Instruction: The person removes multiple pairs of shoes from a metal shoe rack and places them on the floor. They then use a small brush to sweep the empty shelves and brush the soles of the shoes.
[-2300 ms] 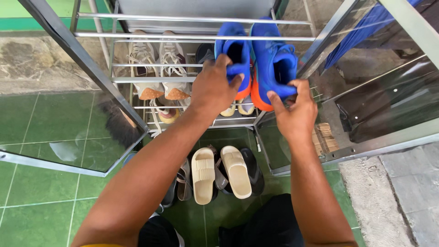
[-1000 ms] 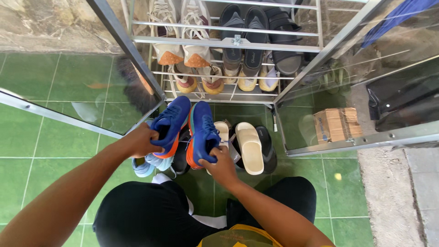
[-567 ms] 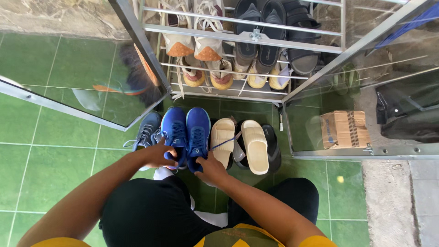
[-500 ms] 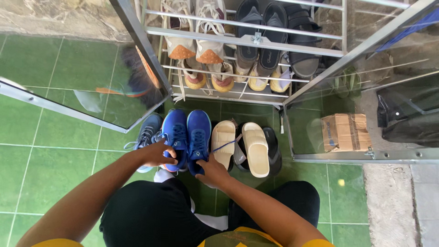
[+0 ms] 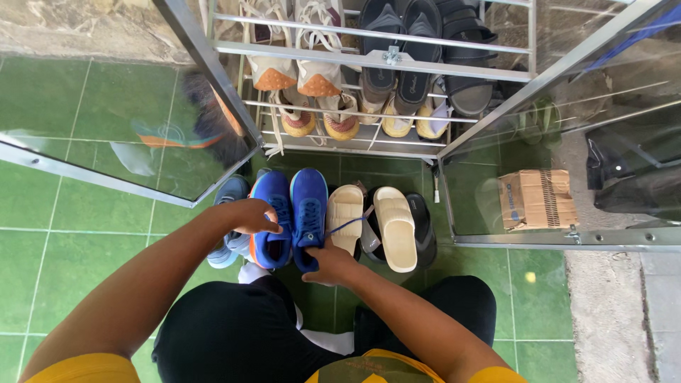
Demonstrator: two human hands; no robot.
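Green floor tiles (image 5: 85,284) (glossy) bear blue sneakers (image 5: 291,216), each hand's grip clamped on one, below a metal rack (image 5: 369,58).

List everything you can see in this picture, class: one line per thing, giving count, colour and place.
Blue sneakers: two, blue with orange edge, on the floor before the rack.
Slides: two, cream, right of the sneakers.
Grey sneaker: one, left of the blue pair.
Shoe rack: one, silver metal, top centre, holding shoes and sandals.
Glass doors: two, open at either side.
Cardboard box: one, brown, behind the right door.
Floor tiles: green.
Left hand: on the left blue sneaker.
Right hand: at the right sneaker's heel.
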